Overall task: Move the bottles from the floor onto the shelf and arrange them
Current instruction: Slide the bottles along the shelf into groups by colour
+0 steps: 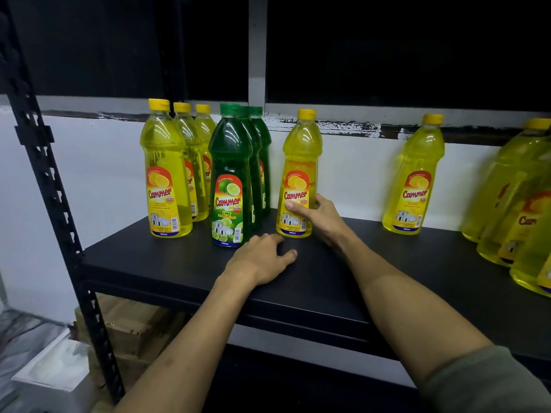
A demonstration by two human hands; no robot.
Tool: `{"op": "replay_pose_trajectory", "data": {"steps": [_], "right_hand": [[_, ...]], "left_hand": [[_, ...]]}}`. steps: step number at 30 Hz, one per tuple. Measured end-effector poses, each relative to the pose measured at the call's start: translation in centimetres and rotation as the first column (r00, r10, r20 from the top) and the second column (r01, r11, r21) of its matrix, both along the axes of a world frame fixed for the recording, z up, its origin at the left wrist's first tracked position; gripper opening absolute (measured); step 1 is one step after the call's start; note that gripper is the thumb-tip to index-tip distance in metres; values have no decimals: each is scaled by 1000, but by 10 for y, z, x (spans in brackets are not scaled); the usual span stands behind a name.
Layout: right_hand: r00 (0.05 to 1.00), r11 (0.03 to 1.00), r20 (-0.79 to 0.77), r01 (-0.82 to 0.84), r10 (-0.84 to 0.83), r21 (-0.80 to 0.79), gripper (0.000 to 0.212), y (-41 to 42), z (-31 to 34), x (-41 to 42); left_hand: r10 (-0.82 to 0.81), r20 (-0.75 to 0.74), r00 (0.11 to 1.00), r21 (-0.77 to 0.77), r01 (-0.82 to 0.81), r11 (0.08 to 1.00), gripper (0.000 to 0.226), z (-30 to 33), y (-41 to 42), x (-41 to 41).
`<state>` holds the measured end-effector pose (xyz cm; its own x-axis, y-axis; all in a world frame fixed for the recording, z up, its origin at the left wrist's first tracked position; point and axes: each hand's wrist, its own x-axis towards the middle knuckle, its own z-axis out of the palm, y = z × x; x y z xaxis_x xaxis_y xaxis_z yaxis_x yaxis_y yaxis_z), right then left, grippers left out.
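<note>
On the black shelf board [387, 263] stand a row of three yellow lemon bottles [167, 174] at the left and a row of three green lime bottles [229, 180] beside them. My right hand [316, 216] grips the lower part of a single upright yellow bottle [299, 162] just right of the green row. My left hand [262, 257] rests palm down on the shelf in front of the green bottles, holding nothing. Another yellow bottle [414, 180] stands alone farther right.
Several more yellow bottles [518, 204] crowd the right edge of the shelf. A black perforated upright [44, 162] frames the left side. Cardboard boxes [131, 326] sit under the shelf, and a white wall lies behind.
</note>
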<state>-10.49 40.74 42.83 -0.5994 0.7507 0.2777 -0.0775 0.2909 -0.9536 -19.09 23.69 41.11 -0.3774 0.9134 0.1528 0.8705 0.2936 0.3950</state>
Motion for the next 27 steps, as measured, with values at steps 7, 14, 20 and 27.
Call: {"op": "replay_pose_trajectory", "data": {"steps": [7,14,20,27], "right_hand": [[1000,1000,2,-3,3,-13,61,-1,0,-1],[999,998,35,3,-1,-67,65,-4,-2,3],[976,992,179,122,-124,23,103,-1,-1,48],[835,942,522,-14,-174,337,26,8,2,147]], "left_hand": [[6,-3,1000,6,-6,1000,65,0,-1,1],[17,11,1000,18,-17,1000,67,-2,0,-2],[-4,-51,999,123,11,992,52,3,-5,2],[-139,-59,989,297,150,943,31,5,-5,14]]}}
